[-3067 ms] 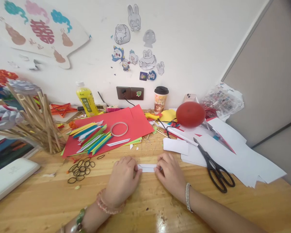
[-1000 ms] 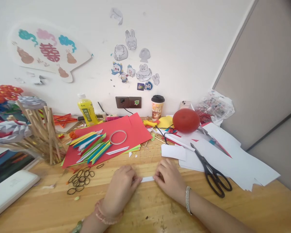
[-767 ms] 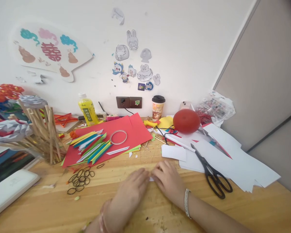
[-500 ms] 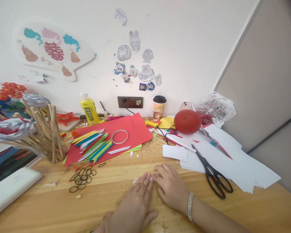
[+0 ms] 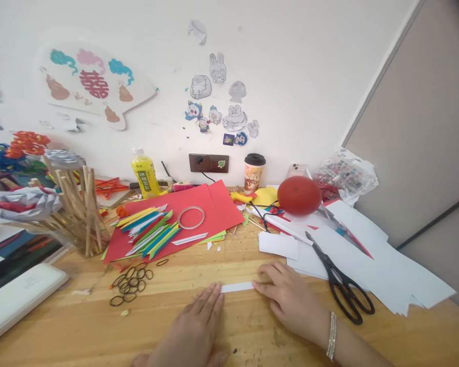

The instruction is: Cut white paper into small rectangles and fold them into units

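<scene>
A narrow folded strip of white paper [image 5: 237, 287] lies on the wooden table between my hands. My left hand [image 5: 199, 318] rests flat at its left end, fingers stretched out and side by side. At the strip's right end, my right hand [image 5: 290, 293] touches the paper with its fingertips, its fingers apart and the thumb separate. A sparkling bracelet [image 5: 331, 336] circles my right wrist. Beyond them, folded coloured paper strips [image 5: 149, 232] and a tape-like ring [image 5: 191, 217] lie on red paper sheets [image 5: 218, 204].
Black scissors [image 5: 342, 280] lie right of my right hand, by white paper sheets [image 5: 398, 275] and small white cards [image 5: 278, 245]. Black rubber bands [image 5: 130, 285] are scattered at left. Farther back are a yellow bottle [image 5: 145, 173], a lidded cup [image 5: 254, 173] and a red balloon [image 5: 300, 196].
My hands have moved apart, left hand leftward and right hand rightward, uncovering the middle of the white paper strip. The camera view has shifted slightly.
</scene>
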`<state>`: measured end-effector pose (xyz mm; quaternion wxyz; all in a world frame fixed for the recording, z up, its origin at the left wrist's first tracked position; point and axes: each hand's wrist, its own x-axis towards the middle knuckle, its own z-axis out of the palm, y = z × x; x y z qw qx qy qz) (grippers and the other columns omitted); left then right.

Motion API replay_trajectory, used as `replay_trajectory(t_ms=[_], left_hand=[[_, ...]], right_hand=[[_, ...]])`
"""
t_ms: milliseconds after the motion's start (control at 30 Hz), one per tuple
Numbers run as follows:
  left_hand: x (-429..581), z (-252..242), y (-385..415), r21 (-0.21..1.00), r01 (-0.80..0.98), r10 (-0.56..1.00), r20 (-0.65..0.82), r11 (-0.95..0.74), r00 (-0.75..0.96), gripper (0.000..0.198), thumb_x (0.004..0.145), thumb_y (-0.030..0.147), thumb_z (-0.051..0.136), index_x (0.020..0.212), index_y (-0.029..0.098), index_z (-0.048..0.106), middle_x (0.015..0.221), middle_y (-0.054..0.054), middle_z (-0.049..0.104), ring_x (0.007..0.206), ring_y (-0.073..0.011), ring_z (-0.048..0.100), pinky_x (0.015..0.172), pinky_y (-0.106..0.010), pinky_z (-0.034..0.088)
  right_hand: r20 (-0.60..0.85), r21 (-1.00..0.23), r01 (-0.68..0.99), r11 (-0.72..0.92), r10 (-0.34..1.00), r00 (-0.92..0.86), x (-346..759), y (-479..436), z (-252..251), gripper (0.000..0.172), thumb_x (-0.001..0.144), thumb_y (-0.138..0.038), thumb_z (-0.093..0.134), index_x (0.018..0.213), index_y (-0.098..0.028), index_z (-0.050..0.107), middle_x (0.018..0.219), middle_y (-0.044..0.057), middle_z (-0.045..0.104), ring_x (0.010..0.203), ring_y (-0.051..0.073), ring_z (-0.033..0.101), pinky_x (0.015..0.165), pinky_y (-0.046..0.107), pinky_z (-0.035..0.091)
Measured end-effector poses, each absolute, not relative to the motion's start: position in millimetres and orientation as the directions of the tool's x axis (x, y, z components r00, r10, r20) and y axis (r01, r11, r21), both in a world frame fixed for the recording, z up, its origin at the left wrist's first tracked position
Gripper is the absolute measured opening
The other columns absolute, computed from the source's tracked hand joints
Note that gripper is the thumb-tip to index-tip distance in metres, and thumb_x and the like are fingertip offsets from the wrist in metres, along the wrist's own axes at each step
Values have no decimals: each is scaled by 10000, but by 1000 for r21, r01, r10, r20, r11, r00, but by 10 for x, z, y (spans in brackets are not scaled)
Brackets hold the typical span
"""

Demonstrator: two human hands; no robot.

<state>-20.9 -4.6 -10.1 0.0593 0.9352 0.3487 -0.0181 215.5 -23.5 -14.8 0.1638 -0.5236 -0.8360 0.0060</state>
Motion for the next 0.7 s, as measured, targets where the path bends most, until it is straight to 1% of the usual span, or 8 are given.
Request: replay_trajectory(t_ms=[167, 333, 367, 433, 500, 533, 633, 700], left_hand=[[-215, -104, -39, 105, 661, 652, -109, -743, 750, 618, 678, 275, 585, 1255, 102, 444, 1319, -166, 398, 1192, -310, 409, 964, -432, 376], [-264, -55, -38, 29, 675, 664, -151, -737, 732, 529, 678, 202, 548, 1192, 83, 514, 1260, -185, 473, 1136, -342, 467, 900, -484, 409], [-276, -38, -25, 16, 667, 661, -124, -745, 740, 480, 689, 198, 547, 1157, 93, 547, 1226, -181, 517, 1106, -340, 497, 875, -482, 424], [-287, -10, 21, -13, 671, 670, -59, -742, 740, 274, 741, 166, 512, 979, 137, 646, 1027, -142, 661, 940, -301, 608, 774, -437, 474], [-275, -7, 85, -54, 696, 697, 8, -716, 717, 215, 780, 97, 460, 840, 162, 657, 813, -83, 697, 759, -242, 640, 673, -369, 489], [-261, -19, 117, -74, 701, 700, 44, -709, 712, 220, 785, 73, 451, 835, 165, 645, 776, -66, 686, 728, -225, 629, 651, -345, 483], [-199, -104, 194, -78, 670, 654, 163, -738, 739, 205, 785, 77, 479, 923, 167, 602, 873, -57, 649, 799, -206, 580, 695, -316, 460], [-159, -173, 226, -33, 658, 640, 198, -753, 742, 162, 804, 91, 460, 836, 173, 595, 847, -44, 623, 763, -180, 554, 701, -299, 447]], right_hand=[[262, -100, 870, 482, 857, -445, 2186, -229, -133, 310, 839, -108, 438, 1041, -274, 604, 953, 68, 581, 932, 229, 471, 751, 381, 419], [268, -60, 870, 490, 847, -459, 2140, -224, -121, 273, 866, -133, 409, 1017, -244, 609, 926, 74, 586, 914, 228, 478, 741, 393, 421], [267, -58, 868, 493, 846, -462, 2128, -224, -113, 269, 871, -136, 401, 1010, -235, 609, 921, 75, 588, 898, 226, 482, 732, 393, 422], [271, -59, 867, 495, 844, -463, 2104, -225, -97, 260, 876, -137, 388, 989, -213, 610, 901, 77, 592, 864, 222, 490, 713, 387, 422], [279, -69, 866, 495, 844, -459, 2086, -217, -88, 248, 872, -125, 387, 946, -194, 614, 866, 74, 594, 830, 212, 494, 698, 374, 416], [284, -77, 864, 498, 841, -460, 2080, -208, -90, 240, 869, -118, 390, 918, -189, 615, 847, 68, 593, 815, 204, 494, 693, 364, 411], [314, -116, 845, 522, 826, -467, 2070, -158, -133, 176, 844, -119, 450, 834, -187, 612, 808, 41, 587, 784, 177, 492, 683, 325, 397], [350, -154, 833, 531, 818, -456, 2063, -110, -193, 102, 819, -149, 516, 777, -184, 602, 783, 22, 582, 763, 161, 491, 666, 295, 391]])
